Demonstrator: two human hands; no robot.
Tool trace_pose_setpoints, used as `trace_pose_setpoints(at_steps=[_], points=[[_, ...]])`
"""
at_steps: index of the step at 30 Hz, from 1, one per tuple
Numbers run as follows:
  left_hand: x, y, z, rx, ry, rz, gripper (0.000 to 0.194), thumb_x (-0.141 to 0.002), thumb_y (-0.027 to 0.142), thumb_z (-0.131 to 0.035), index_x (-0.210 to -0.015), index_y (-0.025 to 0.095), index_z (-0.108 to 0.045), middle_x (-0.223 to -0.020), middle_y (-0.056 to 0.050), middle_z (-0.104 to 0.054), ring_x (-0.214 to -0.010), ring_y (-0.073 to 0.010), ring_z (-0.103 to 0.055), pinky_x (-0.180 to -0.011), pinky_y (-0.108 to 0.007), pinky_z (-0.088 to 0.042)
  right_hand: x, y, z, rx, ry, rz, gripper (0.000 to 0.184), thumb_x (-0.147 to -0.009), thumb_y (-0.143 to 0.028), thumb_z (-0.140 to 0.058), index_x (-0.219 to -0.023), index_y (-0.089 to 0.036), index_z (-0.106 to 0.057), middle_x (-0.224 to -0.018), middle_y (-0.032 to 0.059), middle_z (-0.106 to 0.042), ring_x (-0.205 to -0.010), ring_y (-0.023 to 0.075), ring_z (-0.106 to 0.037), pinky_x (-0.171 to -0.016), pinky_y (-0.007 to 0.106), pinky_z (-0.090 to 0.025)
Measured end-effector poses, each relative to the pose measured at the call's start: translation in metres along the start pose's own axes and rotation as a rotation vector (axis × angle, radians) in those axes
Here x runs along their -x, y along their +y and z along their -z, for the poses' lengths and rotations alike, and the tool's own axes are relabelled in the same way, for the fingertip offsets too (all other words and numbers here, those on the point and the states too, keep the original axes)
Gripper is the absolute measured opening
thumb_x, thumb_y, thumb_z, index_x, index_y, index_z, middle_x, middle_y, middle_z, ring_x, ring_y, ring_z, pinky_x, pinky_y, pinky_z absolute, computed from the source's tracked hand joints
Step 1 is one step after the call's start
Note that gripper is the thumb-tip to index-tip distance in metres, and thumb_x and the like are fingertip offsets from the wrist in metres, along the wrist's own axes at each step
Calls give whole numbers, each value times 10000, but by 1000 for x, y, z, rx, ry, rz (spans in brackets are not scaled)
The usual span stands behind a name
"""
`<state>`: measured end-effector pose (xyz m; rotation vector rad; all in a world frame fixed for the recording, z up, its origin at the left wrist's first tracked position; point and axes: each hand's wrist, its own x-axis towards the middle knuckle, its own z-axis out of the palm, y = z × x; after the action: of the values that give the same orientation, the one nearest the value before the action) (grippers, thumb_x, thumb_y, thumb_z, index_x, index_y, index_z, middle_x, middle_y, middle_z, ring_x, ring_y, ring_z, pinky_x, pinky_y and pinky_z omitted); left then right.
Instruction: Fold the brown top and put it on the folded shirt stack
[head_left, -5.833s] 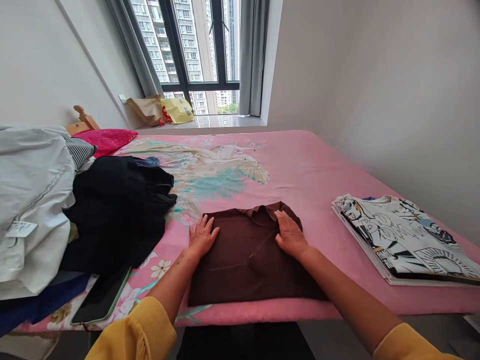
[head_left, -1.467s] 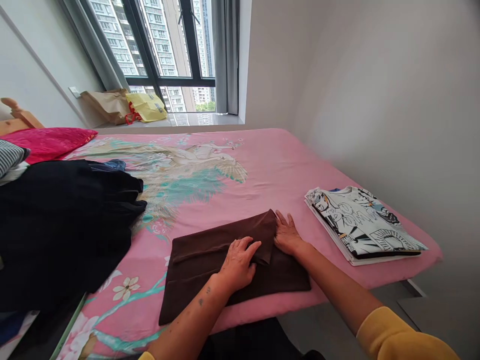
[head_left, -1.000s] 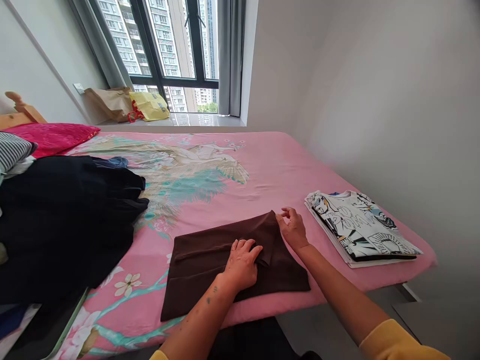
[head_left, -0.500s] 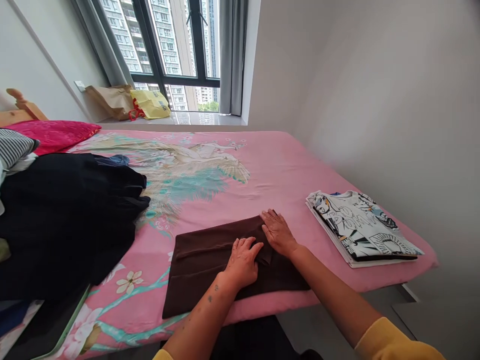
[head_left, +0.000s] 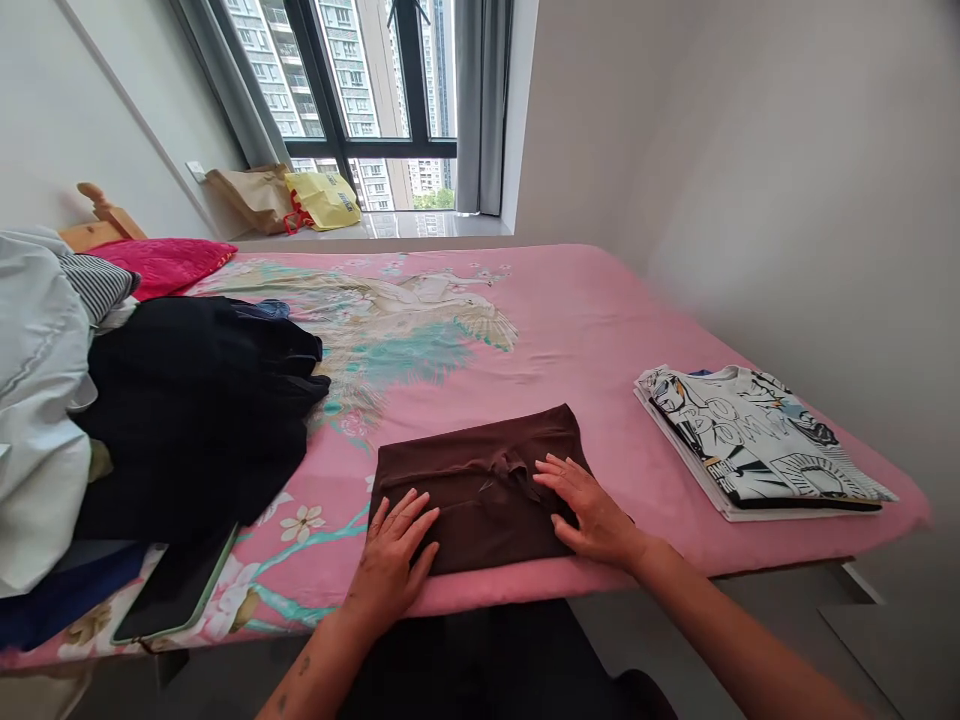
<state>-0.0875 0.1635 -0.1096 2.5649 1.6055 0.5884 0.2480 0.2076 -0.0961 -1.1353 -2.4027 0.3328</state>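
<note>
Brown garment (head_left: 480, 535) lies on the pink bed (head_left: 585, 330) in the head view, under the left hand (head_left: 397, 550) and the right hand (head_left: 589, 510), whose fingers are spread apart. Behind the garment are a window (head_left: 375, 70) and a yellow bag (head_left: 322, 200), its letters too small for reading; right of the garment lies a printed shirt (head_left: 757, 435), its lettering also unclear.

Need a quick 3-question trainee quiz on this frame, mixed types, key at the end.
1. Fill in the colour: the garment by the left hand is dark ____.
2. True or false: the yellow bag rests on the windowsill.
3. Which is nearer the folded stack of clothes?
A) left hand
B) right hand

Key: 1. brown; 2. true; 3. B
</note>
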Motion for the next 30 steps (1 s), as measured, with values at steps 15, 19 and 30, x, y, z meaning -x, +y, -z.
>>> trace_pose_setpoints(at_steps=[15,19,30], points=[[20,-31,3,-24,160,247,375,-849,255,-470,-1208,196,-564,-1236,-114,-559,-1180,-251,-504,-1008,-446,-412,28,2,-15,241,281,-267,354,-848,-262,-471,-1185,-176,-540,-1234,123,-569,-1198,271,-479,-1007,485,-389],[32,-5,12,-83,153,83,420,-881,228,-433,-1299,238,-482,-1411,-75,-446,-1351,-238,-327,-1122,-482,-244,22,-27,-16,245,240,-118,418,-880,-293,-457,-1286,-193,-467,-1369,95,-472,-1340,264,-322,-1091,499,-281],[20,-24,11,-1,33,288,359,-853,224,-441,-1178,245,-591,-1208,-81,-597,-1139,-227,-526,-968,-414,-394,1,-65,-31,137,218,-129,284,-909,-259,-406,-1109,-238,-606,-1211,53,-614,-1274,235,-423,-1095,505,-254]])
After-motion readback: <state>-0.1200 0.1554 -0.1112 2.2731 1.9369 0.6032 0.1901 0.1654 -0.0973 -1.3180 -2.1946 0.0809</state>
